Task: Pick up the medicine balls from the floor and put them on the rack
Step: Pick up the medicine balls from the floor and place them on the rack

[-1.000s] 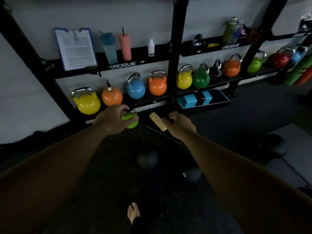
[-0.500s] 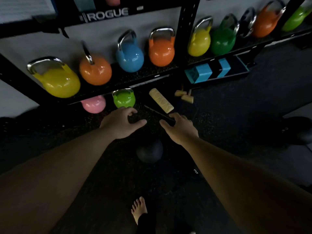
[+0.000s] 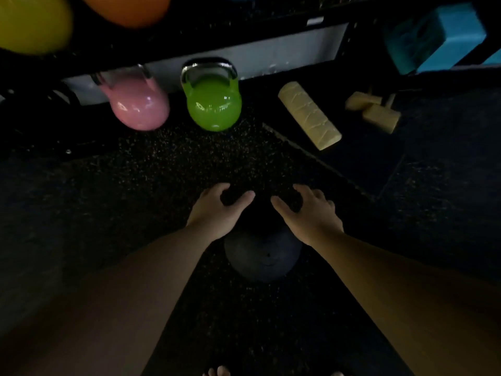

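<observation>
Floor [image 3: 162, 169]: dark speckled rubber matting, a seam running diagonally right of centre. Rack [image 3: 244, 31] across the top, black metal frame, the bottoms of glossy yellow and orange weights on its shelf. Medicine ball [image 3: 263, 256]: round, matte black, lightly textured, sitting on the floor between the forearms, near the bare toes at the bottom edge. Left hand [image 3: 217, 210] and right hand [image 3: 309, 213] hang above the ball's far side, fingers spread and curled, empty, not gripping it. Green kettlebell [image 3: 212, 103] and pink kettlebell [image 3: 139, 105] under the shelf, shiny enamel, steel handles. Cream ribbed roller [image 3: 309, 119] lies to the right; blue block [image 3: 436, 36] further right.
</observation>
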